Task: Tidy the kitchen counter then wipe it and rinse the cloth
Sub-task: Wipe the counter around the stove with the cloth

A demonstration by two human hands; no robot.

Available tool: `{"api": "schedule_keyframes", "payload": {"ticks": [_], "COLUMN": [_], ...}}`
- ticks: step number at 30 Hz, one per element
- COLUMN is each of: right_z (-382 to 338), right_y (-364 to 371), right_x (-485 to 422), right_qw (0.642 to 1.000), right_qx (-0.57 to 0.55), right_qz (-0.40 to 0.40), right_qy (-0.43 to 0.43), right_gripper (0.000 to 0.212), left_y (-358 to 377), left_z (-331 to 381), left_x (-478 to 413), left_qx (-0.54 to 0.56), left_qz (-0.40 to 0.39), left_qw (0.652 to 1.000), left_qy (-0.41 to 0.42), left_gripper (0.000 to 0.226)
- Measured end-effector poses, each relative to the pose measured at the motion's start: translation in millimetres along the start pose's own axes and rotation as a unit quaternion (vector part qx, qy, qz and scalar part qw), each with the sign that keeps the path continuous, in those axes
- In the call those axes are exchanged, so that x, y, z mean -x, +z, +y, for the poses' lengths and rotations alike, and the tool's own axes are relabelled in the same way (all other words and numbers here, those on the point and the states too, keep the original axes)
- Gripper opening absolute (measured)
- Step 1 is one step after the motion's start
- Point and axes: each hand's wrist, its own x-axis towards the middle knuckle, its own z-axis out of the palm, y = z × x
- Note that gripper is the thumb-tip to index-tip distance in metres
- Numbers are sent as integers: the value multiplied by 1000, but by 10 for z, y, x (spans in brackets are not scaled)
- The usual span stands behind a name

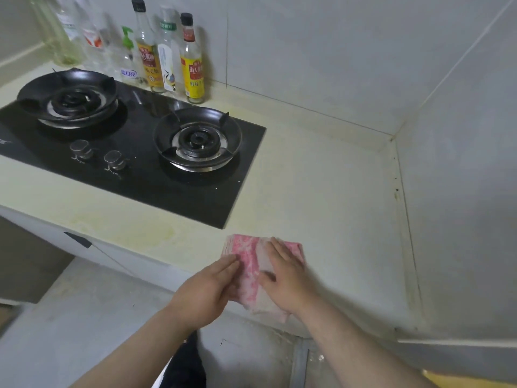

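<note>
**A:** What do you have nearest the camera?

**B:** I see both forearms reaching in from the bottom edge, over the floor. The left hand [208, 287] and right hand [285, 273] sit close together on the cloth [251, 264], at the front edge of the counter [321, 191].

**A:** Gripping it?

**B:** No. I read the right hand as lying flat on top, fingers straight and a little spread, palm pressing down. The left hand has its fingers straight and together, their tips touching the cloth's left side. Neither one curls round it.

**A:** And the cloth itself?

**B:** Pink and white, patterned, folded to a rough rectangle. Its near corner hangs past the counter's edge, below the right wrist. The rest lies flat on the counter, just right of the hob's near corner.

**A:** Further back?

**B:** The hob [140, 175] is black glass set into the cream counter, left of the hands. I see two knobs [98, 156] toward its front, a burner [197, 140] on the right and a second burner [68, 98] further left and back. The counter in front of the hob has yellowish stains.

**A:** Behind that?

**B:** A row of bottles [167, 51] stands along the tiled wall [335, 51] behind the hob, some with yellow labels, one with a green pump top. The leftmost ones are blurred. To the right the counter runs bare to the corner where two walls meet, with dark specks along the right-hand seam.
</note>
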Motion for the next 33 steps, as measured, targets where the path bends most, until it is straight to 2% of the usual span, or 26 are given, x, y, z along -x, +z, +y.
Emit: {"api": "schedule_keyframes", "payload": {"ticks": [2,3,9,12,15,18,24,33], "right_z": [119,186,348,309,308,317,387,511], "right_y": [-109,-144,-201,-219,-237,-263,-370,-590], "right_x": [92,160,270,137,17,-105,-470,-953], "right_qw": [998,999,997,996,996,996,994,993], "right_qx": [-25,-20,32,18,15,32,61,51], "right_qz": [48,44,-71,-89,-86,-80,-82,-73], "right_qy": [13,16,4,17,24,30,46,80], "right_gripper": [63,62,84,96,95,93,95,98], "left_y": [41,47,11,-32,-208,-386,-647,-811], "left_z": [52,89,327,286,242,194,-1,-180], "left_x": [-105,-158,-487,-582,-703,-881,-1284,-1879], "left_qx": [-33,-46,-134,-145,-105,-123,-292,-296], "left_qz": [-35,-55,-116,-142,-147,-168,-211,-231], "left_qw": [999,997,983,978,981,977,932,922], "left_qy": [16,19,-42,-54,-67,-45,41,89], "left_gripper": [63,59,66,70,66,67,79,86]}}
